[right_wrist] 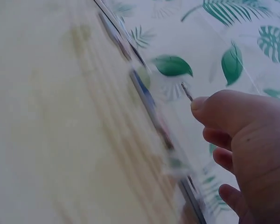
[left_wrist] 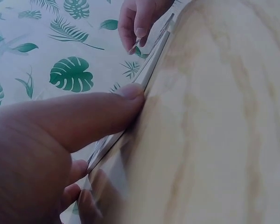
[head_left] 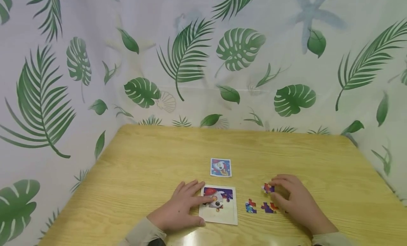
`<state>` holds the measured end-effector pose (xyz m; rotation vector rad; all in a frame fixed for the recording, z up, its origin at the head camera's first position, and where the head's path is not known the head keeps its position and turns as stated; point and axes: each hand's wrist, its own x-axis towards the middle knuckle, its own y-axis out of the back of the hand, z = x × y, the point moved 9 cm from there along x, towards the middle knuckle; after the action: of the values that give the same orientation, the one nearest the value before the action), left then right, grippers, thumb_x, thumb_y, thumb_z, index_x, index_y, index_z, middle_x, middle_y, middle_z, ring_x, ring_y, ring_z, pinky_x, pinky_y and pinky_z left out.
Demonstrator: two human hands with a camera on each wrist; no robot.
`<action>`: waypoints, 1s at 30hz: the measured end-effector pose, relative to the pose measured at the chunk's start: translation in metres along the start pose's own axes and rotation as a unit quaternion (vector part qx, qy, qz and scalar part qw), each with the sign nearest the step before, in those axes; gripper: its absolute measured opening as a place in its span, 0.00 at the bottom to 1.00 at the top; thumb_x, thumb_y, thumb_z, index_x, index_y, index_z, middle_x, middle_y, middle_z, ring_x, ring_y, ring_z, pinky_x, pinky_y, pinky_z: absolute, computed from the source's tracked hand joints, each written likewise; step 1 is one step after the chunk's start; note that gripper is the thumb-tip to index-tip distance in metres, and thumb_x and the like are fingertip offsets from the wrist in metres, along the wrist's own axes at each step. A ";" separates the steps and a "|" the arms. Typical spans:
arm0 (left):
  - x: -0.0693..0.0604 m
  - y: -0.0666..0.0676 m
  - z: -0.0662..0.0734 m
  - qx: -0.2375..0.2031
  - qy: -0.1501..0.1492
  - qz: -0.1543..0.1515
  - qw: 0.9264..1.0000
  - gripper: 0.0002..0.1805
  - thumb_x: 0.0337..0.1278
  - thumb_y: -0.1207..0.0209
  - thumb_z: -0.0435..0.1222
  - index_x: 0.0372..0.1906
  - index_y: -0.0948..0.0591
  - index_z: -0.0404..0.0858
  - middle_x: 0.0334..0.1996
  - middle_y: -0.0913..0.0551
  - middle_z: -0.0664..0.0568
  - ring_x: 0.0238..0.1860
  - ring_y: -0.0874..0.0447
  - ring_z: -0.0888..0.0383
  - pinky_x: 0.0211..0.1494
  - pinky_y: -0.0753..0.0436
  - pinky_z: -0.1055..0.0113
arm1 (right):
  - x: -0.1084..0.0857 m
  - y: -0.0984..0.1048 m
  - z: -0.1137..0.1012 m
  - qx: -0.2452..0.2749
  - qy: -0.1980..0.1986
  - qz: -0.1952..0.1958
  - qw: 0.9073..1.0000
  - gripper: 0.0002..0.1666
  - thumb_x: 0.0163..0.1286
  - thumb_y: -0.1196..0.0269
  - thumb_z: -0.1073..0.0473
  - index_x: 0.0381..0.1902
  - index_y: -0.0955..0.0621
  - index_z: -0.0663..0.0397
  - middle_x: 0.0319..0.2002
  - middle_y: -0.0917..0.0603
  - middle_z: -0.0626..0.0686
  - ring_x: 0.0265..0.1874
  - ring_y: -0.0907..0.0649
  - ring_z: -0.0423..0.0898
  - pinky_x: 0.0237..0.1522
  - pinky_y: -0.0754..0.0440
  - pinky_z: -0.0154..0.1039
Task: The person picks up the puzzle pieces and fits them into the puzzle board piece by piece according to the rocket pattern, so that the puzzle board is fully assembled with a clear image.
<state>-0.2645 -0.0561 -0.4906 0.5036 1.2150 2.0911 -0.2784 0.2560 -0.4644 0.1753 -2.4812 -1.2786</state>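
Note:
My left hand (head_left: 182,209) rests with spread fingers on a white-bordered jigsaw board (head_left: 222,218). Its index finger lies across the assembled pieces, which show a white dog in a red hat; the lower part of the board is bare. In the left wrist view, the thumb (left_wrist: 98,112) touches the board's edge. My right hand (head_left: 295,200) pinches a red and purple jigsaw piece (head_left: 268,188) between thumb and fingers, raised above the table; the right wrist view shows that piece (right_wrist: 187,90) edge-on. Below it lie loose pieces, one blue and red (head_left: 250,206), another purple and orange (head_left: 269,208).
A small picture card (head_left: 220,167) with the same dog lies behind the board. Another piece is partly hidden under my right hand. The wooden table (head_left: 152,150) ends at a leaf-patterned curtain (head_left: 197,108) at the back and sides.

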 end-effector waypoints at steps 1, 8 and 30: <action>0.000 0.001 0.000 0.001 0.002 0.001 1.000 0.38 0.58 0.35 0.59 0.74 0.33 0.70 0.81 0.49 0.52 0.80 0.58 0.49 0.76 0.61 0.37 | 0.001 -0.004 -0.006 0.002 0.008 0.002 1.000 0.17 0.70 0.31 0.51 0.54 0.15 0.50 0.62 0.23 0.58 0.64 0.29 0.61 0.61 0.32 0.68; 0.000 0.004 0.001 -0.002 0.006 -0.001 1.000 0.37 0.57 0.34 0.58 0.73 0.32 0.69 0.80 0.48 0.52 0.80 0.57 0.49 0.76 0.62 0.38 | 0.006 -0.025 -0.041 0.003 0.053 0.016 0.998 0.15 0.65 0.27 0.56 0.50 0.14 0.45 0.57 0.20 0.50 0.60 0.25 0.53 0.61 0.27 0.60; 0.001 0.003 0.005 0.000 0.006 0.001 1.000 0.37 0.59 0.37 0.61 0.74 0.32 0.67 0.80 0.47 0.51 0.80 0.57 0.47 0.76 0.61 0.37 | 0.013 -0.068 -0.098 -0.025 0.094 -0.020 0.995 0.12 0.62 0.26 0.54 0.44 0.12 0.40 0.52 0.21 0.41 0.57 0.25 0.44 0.63 0.25 0.52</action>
<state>-0.2639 -0.0535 -0.4854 0.4925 1.2211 2.0986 -0.2585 0.1380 -0.4635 0.3192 -2.2961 -1.2770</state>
